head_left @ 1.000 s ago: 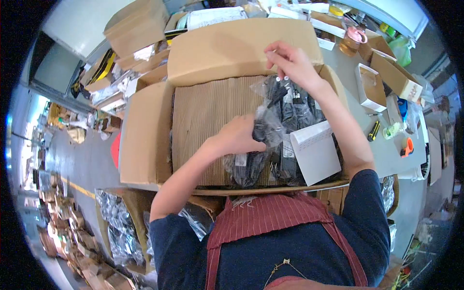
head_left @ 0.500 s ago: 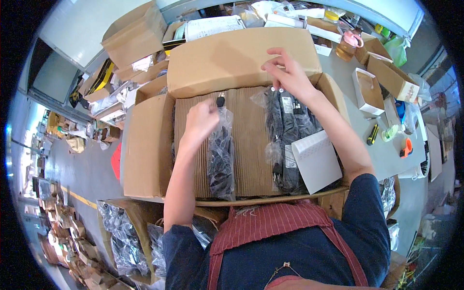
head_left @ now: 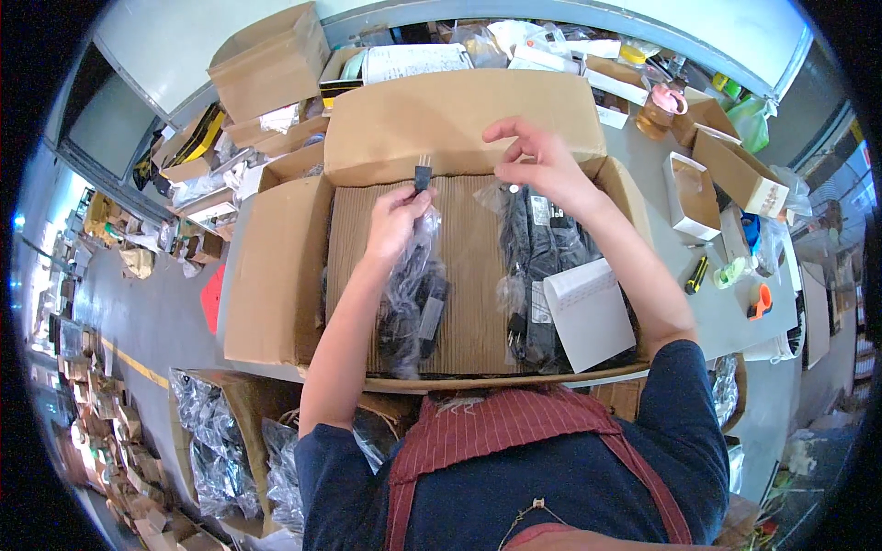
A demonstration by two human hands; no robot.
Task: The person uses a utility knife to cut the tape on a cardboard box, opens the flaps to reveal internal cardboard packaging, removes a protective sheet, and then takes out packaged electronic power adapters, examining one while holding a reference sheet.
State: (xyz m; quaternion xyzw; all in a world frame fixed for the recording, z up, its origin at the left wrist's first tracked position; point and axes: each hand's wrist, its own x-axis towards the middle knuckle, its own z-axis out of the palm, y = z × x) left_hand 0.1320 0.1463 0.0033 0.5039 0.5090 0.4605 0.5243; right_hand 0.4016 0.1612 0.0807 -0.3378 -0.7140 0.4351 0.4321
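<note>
My left hand [head_left: 396, 223] is closed on a black plug [head_left: 423, 177] with metal prongs pointing away from me. Below that hand, a clear bag [head_left: 415, 321] holds the plug's black cord and a labelled black block, over ribbed cardboard [head_left: 473, 275] in the open carton [head_left: 276, 266]. My right hand [head_left: 542, 170] hovers near the carton's far edge, its fingers curved and apart, with nothing visible between them. Beneath it lie several bagged black adapters [head_left: 537, 243] with cords. A small white dot [head_left: 514, 188] shows just below my right fingers. A white sheet [head_left: 595, 317] rests over the adapters.
To the right on the table lie a yellow-black cutter [head_left: 697, 275], an orange tape holder [head_left: 760, 300] and a white box [head_left: 691, 195]. A pink-lidded jug [head_left: 661, 110] stands farther back. Left of my body, a floor carton holds bagged goods [head_left: 216, 441].
My left hand has turned, and the plug now stands upright in view above it. The bagged cord has shifted and shows its labelled block. My right hand has come lower, toward me.
</note>
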